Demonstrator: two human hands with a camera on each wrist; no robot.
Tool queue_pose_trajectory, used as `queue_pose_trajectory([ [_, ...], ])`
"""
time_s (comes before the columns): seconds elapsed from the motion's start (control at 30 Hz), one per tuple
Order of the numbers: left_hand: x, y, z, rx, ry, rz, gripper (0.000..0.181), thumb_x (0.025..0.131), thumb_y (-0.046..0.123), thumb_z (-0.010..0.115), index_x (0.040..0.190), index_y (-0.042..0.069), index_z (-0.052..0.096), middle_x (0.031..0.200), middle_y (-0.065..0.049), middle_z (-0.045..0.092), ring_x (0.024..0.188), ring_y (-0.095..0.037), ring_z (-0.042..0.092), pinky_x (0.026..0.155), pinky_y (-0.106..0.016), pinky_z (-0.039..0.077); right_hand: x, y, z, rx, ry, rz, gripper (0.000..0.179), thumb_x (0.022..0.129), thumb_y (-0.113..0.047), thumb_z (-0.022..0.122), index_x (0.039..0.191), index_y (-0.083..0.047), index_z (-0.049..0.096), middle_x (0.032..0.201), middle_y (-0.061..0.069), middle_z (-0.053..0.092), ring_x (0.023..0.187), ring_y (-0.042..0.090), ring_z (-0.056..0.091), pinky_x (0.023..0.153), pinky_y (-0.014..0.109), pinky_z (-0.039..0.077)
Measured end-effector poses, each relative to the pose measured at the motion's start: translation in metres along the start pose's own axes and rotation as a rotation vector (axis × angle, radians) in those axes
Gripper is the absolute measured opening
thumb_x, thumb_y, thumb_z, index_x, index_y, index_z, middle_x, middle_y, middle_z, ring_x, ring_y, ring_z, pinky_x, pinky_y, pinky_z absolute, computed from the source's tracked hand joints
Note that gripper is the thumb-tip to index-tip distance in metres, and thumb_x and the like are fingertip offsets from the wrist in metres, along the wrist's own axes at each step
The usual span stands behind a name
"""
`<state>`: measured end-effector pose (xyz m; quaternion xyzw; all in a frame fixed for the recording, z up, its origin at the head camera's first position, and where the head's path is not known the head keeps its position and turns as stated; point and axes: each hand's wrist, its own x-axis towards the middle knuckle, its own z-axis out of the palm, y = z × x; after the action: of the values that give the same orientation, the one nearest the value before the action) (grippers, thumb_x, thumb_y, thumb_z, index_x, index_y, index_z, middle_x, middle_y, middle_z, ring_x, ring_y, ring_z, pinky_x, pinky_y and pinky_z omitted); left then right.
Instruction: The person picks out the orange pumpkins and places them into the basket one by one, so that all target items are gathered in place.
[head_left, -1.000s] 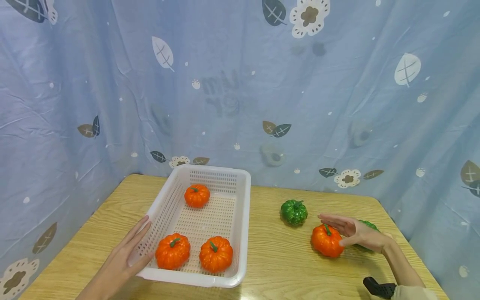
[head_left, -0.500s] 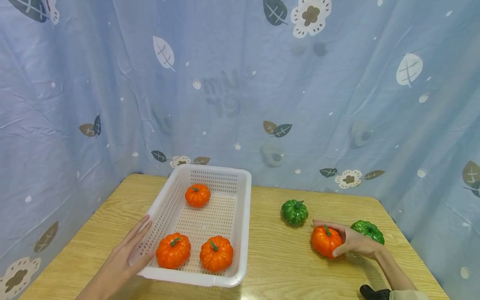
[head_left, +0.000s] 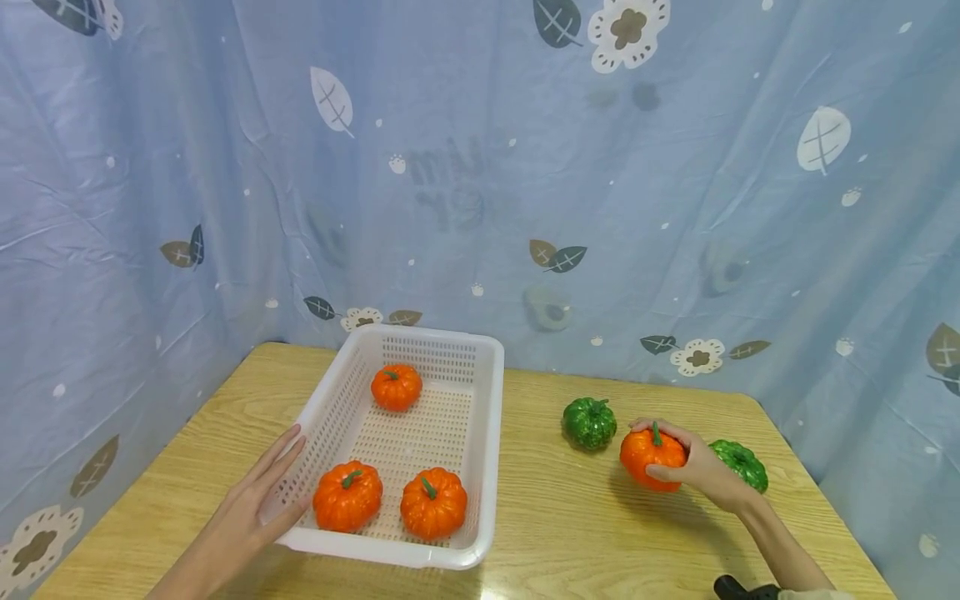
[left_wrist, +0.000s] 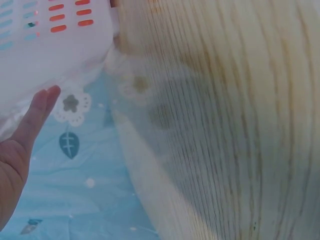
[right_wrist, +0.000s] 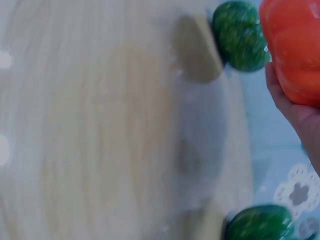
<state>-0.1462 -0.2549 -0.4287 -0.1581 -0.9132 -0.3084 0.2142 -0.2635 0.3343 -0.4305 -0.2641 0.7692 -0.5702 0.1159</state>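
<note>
My right hand (head_left: 703,468) grips an orange pumpkin (head_left: 651,457) with a green stem, thumb in front and fingers behind. In the right wrist view the same orange pumpkin (right_wrist: 296,50) fills the upper right corner against the palm. My left hand (head_left: 251,508) lies with straight fingers along the left wall of a white slotted basket (head_left: 491,450). Seen from the left wrist, its fingertips (left_wrist: 46,97) are at the basket's wall (left_wrist: 60,62). Inside the basket are one orange pumpkin (head_left: 396,387) at the back and two, left (head_left: 347,497) and right (head_left: 433,505), in front.
One green pumpkin (head_left: 589,423) stands on the wooden table (head_left: 555,517) left of the right hand. Another green pumpkin (head_left: 741,465) is behind the right wrist. A blue patterned curtain (head_left: 465,167) hangs behind and beside the table. A black strap piece (head_left: 738,588) shows at the right sleeve.
My right hand has closed around the orange pumpkin and raised it slightly off the table. The left hand has stayed at the basket.
</note>
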Motion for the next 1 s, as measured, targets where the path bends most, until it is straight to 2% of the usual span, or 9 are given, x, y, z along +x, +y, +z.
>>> queue_pose_trajectory([
  [0.13, 0.000, 0.000, -0.001, 0.005, -0.002, 0.005, 0.068, 0.084, 0.019, 0.072, 0.145, 0.006, 0.042, 0.154, -0.007, 0.030, 0.131, 0.010, 0.020, 0.095, 0.003, 0.013, 0.011, -0.013, 0.006, -0.032, 0.029, -0.056, 0.042, 0.090, 0.004, 0.058, 0.131, -0.004, 0.049, 0.137, -0.005, 0.049, 0.111, 0.007, 0.056, 0.083, 0.034, 0.055],
  [0.33, 0.000, -0.001, 0.001, -0.005, 0.018, 0.036, 0.069, 0.082, 0.016, 0.073, 0.143, 0.005, 0.044, 0.154, -0.008, 0.032, 0.132, 0.010, 0.018, 0.095, 0.002, 0.015, 0.032, -0.029, 0.010, -0.071, 0.034, -0.086, 0.045, 0.090, 0.002, 0.059, 0.134, -0.007, 0.050, 0.136, 0.000, 0.048, 0.106, 0.012, 0.058, 0.080, 0.035, 0.056],
  [0.53, -0.001, -0.002, 0.002, 0.002, 0.039, 0.067, 0.070, 0.080, 0.015, 0.075, 0.142, 0.004, 0.045, 0.153, -0.010, 0.033, 0.133, 0.013, 0.016, 0.097, 0.002, 0.014, 0.056, -0.040, 0.018, 0.003, 0.004, -0.122, 0.046, 0.091, 0.002, 0.058, 0.136, -0.002, 0.046, 0.133, -0.005, 0.051, 0.109, 0.014, 0.058, 0.082, 0.035, 0.056],
  [0.7, -0.002, -0.001, 0.002, 0.005, 0.030, 0.056, 0.070, 0.080, 0.016, 0.074, 0.143, 0.005, 0.045, 0.153, -0.009, 0.033, 0.133, 0.014, 0.015, 0.096, 0.002, 0.013, 0.076, -0.046, 0.028, 0.051, 0.012, -0.132, 0.046, 0.091, 0.000, 0.059, 0.136, -0.004, 0.047, 0.135, 0.000, 0.049, 0.112, 0.014, 0.057, 0.084, 0.034, 0.055],
  [0.83, -0.003, 0.000, 0.001, 0.002, 0.030, 0.050, 0.070, 0.081, 0.016, 0.074, 0.143, 0.005, 0.045, 0.153, -0.009, 0.033, 0.133, 0.012, 0.017, 0.096, 0.002, 0.014, 0.089, -0.052, 0.036, 0.061, 0.022, -0.132, 0.047, 0.091, -0.001, 0.060, 0.136, -0.006, 0.047, 0.139, 0.007, 0.045, 0.113, 0.016, 0.056, 0.085, 0.035, 0.055],
  [1.0, -0.001, 0.001, 0.001, 0.002, 0.024, 0.034, 0.069, 0.082, 0.017, 0.074, 0.144, 0.006, 0.044, 0.153, -0.008, 0.033, 0.134, 0.004, 0.022, 0.096, 0.001, 0.015, 0.107, -0.061, 0.045, 0.074, 0.021, -0.128, 0.048, 0.091, -0.002, 0.061, 0.137, -0.008, 0.047, 0.138, 0.002, 0.046, 0.113, 0.019, 0.055, 0.086, 0.036, 0.054],
])
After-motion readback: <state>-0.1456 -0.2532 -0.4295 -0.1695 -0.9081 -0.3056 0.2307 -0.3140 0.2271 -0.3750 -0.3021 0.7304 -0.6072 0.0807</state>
